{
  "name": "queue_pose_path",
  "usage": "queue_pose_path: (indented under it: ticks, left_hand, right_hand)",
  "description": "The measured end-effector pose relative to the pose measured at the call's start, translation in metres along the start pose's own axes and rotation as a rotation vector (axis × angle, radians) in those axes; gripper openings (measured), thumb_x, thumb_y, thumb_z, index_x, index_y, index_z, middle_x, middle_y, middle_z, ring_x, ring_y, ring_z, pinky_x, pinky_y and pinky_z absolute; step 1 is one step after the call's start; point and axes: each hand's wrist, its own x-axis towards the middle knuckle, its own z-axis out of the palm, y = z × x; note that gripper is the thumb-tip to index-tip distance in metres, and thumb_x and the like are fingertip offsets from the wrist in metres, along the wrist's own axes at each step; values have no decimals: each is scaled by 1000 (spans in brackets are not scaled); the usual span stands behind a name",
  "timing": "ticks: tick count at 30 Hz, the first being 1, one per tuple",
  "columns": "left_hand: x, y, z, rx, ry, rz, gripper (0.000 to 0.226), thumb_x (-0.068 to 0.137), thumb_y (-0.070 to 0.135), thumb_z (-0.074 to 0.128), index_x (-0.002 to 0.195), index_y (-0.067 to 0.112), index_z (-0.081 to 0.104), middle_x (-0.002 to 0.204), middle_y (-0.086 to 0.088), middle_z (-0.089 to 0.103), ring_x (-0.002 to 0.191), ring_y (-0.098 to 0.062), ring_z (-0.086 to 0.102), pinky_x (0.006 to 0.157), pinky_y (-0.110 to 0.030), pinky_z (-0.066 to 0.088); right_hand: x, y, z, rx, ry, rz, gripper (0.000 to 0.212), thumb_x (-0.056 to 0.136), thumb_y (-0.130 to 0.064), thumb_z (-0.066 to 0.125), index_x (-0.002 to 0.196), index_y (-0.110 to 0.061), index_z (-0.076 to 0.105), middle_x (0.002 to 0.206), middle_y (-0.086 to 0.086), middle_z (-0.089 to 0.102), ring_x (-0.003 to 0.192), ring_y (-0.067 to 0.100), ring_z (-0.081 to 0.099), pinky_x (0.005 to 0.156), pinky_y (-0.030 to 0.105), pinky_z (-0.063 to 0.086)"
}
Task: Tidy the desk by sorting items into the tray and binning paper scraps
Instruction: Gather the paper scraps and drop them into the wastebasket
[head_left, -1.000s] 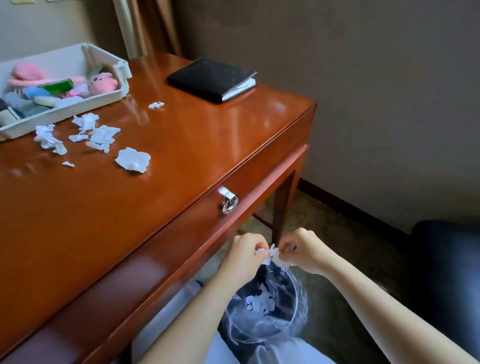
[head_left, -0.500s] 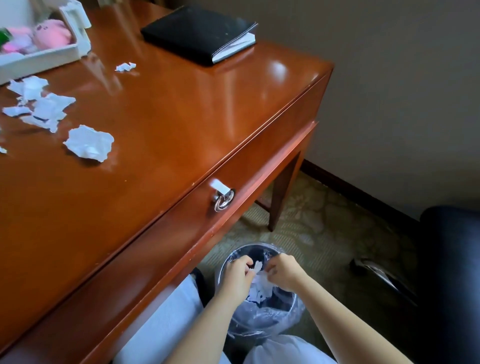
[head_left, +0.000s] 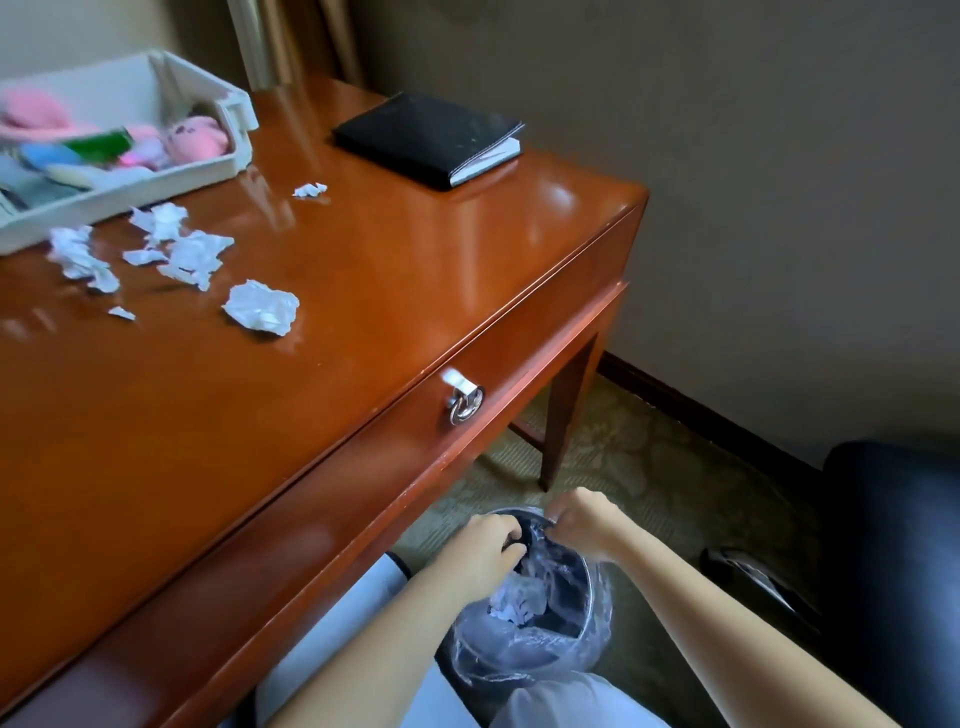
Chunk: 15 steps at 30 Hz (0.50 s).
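Observation:
A small bin (head_left: 593, 590) lined with a clear plastic bag stands on the floor under the desk's front edge, with white paper scraps (head_left: 511, 605) inside. My left hand (head_left: 485, 545) and my right hand (head_left: 582, 522) hover over its far rim, fingers curled, no paper visible in them. On the desk lie a crumpled scrap (head_left: 261, 306), a cluster of torn scraps (head_left: 179, 244), more scraps (head_left: 80, 257) to the left, and a small one (head_left: 310, 189). The white tray (head_left: 156, 189) at the back left holds pink plush items and other small things.
A black notebook (head_left: 428, 137) lies at the desk's back right. The desk (head_left: 389, 291) has a drawer with a metal ring handle (head_left: 464, 400) and a leg (head_left: 563, 415) just beyond the bin. A dark chair (head_left: 893, 545) stands at the right.
The white scraps held between both hands a second ago are gone from my fingers and more paper lies in the bin. My hands have lowered to the bin's rim.

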Motion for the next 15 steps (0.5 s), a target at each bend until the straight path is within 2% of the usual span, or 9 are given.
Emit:
queue_pose_path:
  ticks: [2, 5, 11, 15]
  left_hand:
    - [-14, 13, -20, 45, -10, 57, 28, 97, 25, 45, 115, 9, 58, 112, -10, 59, 94, -24, 57, 87, -37, 47]
    - [-38, 33, -52, 122, 24, 132, 29, 96, 30, 46, 119, 15, 58, 118, -5, 59, 103, -22, 58, 91, -37, 49]
    - [-94, 62, -109, 90, 112, 284, 29, 94, 34, 49, 121, 26, 57, 122, 5, 61, 108, -10, 57, 96, -34, 49]
    - [-130, 69, -146, 79, 256, 369, 24, 94, 30, 51, 115, 23, 62, 113, 6, 65, 102, -6, 59, 92, -26, 51]
  right_hand:
    - [-14, -10, -21, -5, 45, -30, 28, 82, -22, 57, 109, -24, 65, 114, 5, 66, 103, 26, 63, 89, 36, 53]
    - [-34, -25, -52, -28, 110, -114, 23, 82, -20, 57, 102, -18, 67, 108, 6, 69, 99, 26, 65, 88, 37, 54]
    - [-81, -62, -108, -60, 217, -351, 19, 87, -17, 61, 104, -17, 69, 107, 1, 69, 94, 16, 65, 86, 29, 54]
    - [-110, -95, -138, -84, 306, -479, 15, 88, -13, 58, 95, -15, 72, 91, -2, 69, 78, 9, 63, 74, 20, 53]
